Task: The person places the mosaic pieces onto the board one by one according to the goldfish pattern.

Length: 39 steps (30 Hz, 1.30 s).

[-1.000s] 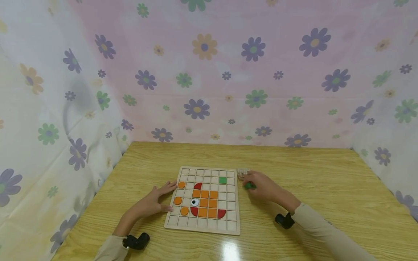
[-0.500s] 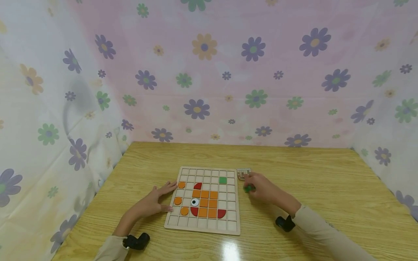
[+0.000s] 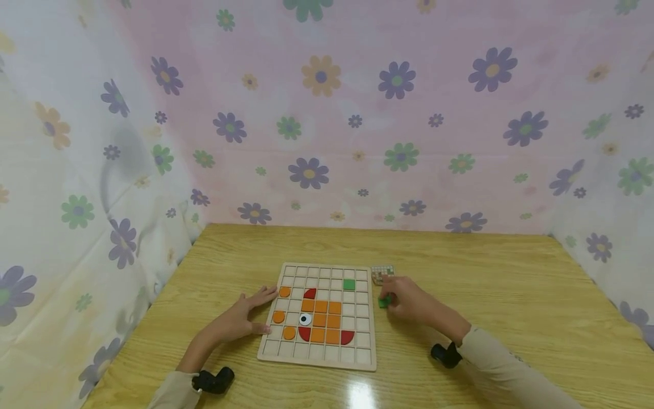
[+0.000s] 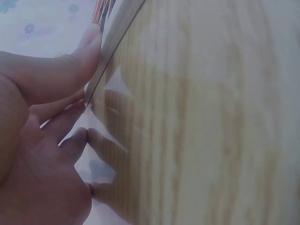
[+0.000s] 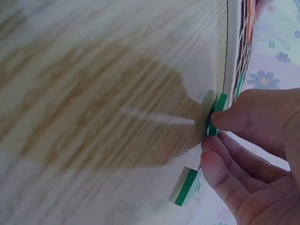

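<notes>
A square wooden grid board [image 3: 348, 356] lies on the table, with orange square tiles [image 3: 321, 320], red quarter-round tiles [image 3: 347, 338], a round eye tile [image 3: 305, 319] and one green square tile [image 3: 349, 284] in its cells. My left hand [image 3: 235, 319] rests at the board's left edge, thumb and fingers spread and touching it. Just past the right edge, my right hand [image 3: 415, 301] pinches a green tile [image 5: 218, 115] between thumb and fingers, close to the tabletop. Another green tile [image 5: 186, 188] lies near those fingertips in the right wrist view.
Beside the board's upper right corner is a small card [image 3: 378, 272] printed with a grid, partly behind my right fingers. Orange round tiles [image 3: 289, 333] sit in cells on the board's left side. A flowered cloth [image 3: 357, 142] hangs behind the wooden table [image 3: 460, 255].
My right hand has shifted slightly nearer and to the left, bringing the green tile along. More of the printed card shows. My left hand stays where it was on the board.
</notes>
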Each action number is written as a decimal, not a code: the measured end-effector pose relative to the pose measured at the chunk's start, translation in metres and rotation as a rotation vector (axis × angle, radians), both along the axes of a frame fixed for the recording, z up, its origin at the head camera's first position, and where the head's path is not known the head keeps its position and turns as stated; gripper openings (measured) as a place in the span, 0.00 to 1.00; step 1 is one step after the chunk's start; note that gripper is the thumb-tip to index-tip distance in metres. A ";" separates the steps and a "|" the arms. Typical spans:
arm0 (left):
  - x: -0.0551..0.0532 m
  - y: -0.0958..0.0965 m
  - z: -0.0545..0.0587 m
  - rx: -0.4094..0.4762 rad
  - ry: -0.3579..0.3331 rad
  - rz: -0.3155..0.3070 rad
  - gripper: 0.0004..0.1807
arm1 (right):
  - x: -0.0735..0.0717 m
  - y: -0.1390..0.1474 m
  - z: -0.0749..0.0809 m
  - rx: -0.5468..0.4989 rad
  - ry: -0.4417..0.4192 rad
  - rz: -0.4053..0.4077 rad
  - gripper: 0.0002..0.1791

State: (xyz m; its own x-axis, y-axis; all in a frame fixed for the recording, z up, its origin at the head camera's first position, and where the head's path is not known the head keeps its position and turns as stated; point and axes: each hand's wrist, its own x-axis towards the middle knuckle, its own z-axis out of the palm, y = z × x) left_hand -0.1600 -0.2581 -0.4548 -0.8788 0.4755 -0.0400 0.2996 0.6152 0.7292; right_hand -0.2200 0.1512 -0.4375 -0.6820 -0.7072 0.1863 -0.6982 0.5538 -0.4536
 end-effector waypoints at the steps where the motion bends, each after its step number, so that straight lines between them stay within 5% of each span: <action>1: 0.000 0.000 0.000 0.000 0.000 0.000 0.44 | 0.000 0.000 0.000 -0.002 0.000 0.001 0.12; 39: -0.001 0.000 -0.002 -0.015 0.008 0.004 0.44 | -0.003 -0.049 0.003 -0.076 0.022 0.044 0.11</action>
State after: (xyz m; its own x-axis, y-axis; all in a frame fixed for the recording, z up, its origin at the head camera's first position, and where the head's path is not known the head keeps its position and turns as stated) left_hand -0.1605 -0.2584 -0.4564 -0.8809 0.4715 -0.0400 0.3030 0.6270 0.7177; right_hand -0.2232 0.1023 -0.4346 -0.6455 -0.7200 0.2547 -0.7314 0.4869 -0.4774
